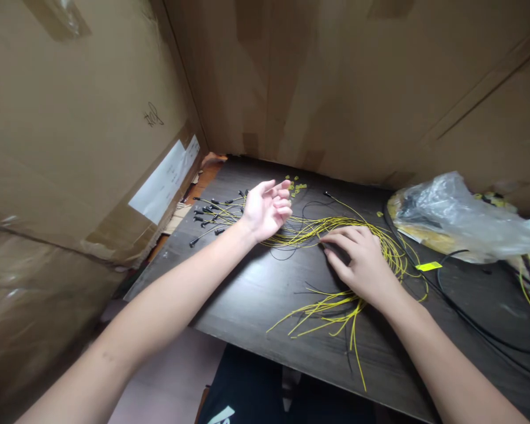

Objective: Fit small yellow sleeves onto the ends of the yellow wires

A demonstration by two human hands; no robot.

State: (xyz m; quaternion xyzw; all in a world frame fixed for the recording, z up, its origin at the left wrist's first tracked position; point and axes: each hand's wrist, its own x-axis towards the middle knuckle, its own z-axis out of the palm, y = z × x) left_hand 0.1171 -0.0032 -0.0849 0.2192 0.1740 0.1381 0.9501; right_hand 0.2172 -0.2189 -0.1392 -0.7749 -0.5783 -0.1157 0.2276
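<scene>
A bundle of thin yellow wires [307, 229] mixed with black ones lies looped across the dark table. Small black connectors [207, 209] tip their far-left ends, fanned out on the tabletop. My left hand [268, 212] is held over the bundle near these connectors, palm up, fingers loosely curled and apart, with nothing in it. At the looped part, my right hand [357, 256] reaches down with thumb and index fingertips close together at a yellow wire, and its palm covers part of the loop. Loose wire ends [324, 315] spread out below it toward the table's front edge.
Small yellow pieces [297, 187] lie scattered behind the left hand. A clear plastic bag [459, 218] sits at the back right. Black cable [463, 315] with a yellow tag [429, 267] runs along the right. Cardboard walls [335, 88] enclose the table's back and left.
</scene>
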